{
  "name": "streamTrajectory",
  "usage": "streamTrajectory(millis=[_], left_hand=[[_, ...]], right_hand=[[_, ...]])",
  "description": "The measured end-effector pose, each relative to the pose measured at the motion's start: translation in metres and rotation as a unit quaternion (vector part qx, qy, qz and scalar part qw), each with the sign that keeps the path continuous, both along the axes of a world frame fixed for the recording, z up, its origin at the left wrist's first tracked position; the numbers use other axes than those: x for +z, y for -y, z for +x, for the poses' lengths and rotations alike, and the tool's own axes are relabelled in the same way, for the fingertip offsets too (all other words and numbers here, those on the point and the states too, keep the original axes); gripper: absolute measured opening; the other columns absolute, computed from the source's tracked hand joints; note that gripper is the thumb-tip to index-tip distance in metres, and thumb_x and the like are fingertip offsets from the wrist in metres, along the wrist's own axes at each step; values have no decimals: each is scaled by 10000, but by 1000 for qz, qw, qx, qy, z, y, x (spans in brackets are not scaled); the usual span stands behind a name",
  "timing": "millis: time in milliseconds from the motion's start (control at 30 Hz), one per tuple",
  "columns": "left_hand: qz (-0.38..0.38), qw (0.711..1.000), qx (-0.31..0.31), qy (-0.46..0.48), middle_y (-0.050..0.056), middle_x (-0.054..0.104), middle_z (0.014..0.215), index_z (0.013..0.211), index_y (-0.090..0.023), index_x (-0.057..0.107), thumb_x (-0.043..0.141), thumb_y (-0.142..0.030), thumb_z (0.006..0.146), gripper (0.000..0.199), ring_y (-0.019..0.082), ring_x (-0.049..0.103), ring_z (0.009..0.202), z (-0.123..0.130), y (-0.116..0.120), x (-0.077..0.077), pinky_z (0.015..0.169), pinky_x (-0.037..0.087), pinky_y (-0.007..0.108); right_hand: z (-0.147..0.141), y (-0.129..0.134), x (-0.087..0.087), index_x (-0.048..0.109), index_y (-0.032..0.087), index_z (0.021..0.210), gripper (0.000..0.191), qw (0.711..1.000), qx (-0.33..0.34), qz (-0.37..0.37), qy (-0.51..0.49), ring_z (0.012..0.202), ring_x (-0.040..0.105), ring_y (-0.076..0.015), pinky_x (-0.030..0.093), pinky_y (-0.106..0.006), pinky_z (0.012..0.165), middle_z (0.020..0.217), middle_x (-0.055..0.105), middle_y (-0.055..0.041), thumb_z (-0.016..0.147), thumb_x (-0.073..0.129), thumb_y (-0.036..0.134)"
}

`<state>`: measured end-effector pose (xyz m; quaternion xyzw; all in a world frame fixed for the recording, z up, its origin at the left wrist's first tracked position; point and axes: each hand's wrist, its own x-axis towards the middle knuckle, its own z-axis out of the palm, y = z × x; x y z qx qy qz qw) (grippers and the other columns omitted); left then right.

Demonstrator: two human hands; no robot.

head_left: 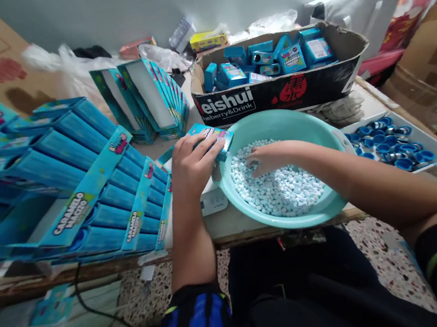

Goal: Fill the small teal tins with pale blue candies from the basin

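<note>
A turquoise basin [294, 221] holds a heap of small pale blue and white candies [297, 189]. My right hand [263, 159] reaches into the heap from the right, its fingers bent and partly sunk among the candies; whether it grips any is hidden. My left hand [197, 158] is wrapped over a small blue printed box [214, 136] at the basin's left rim. Under my left wrist, a white scale [214, 203] shows in part beside the basin.
Blue display boxes [58, 172] are stacked high at the left, with open cartons [153, 96] behind. A black cardboard box [274, 94] of small blue boxes stands behind the basin. A white tray [436, 151] with blue ring-shaped pieces lies right.
</note>
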<state>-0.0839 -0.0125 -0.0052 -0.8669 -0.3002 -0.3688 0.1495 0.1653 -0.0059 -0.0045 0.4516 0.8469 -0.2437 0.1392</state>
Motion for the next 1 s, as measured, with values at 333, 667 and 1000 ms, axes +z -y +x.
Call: streamTrajectory(millis=[333,667,1000], left_hand=[[85,996,-13,15,11,754,1267,1348,-346,681,642,-155,1003,396,232,620,1259,-3,-2,-5,1121,461,449],[-42,998,32,17,43,778,1249,1273,-344,750,578,-258,1033,308,275,661,1246,-4,-4,-8,1097,485,518],[-137,985,67,82,88,754,1232,1227,-247,705,704,-364,926,323,282,681,1155,-16,1,3,1024,533,447]], right_hand=[[3,-5,-8,663,226,1340,479,1000,-2,-3,3,1146,663,-310,530,-363,914,1359,619,-120,963,623,517],[3,-1,-1,675,217,1307,435,1000,4,-4,0,1127,671,-317,548,-411,933,1355,616,-134,980,594,492],[0,6,9,646,220,1345,436,1000,-8,-13,20,1133,654,-306,534,-370,879,1415,572,-134,1007,580,489]])
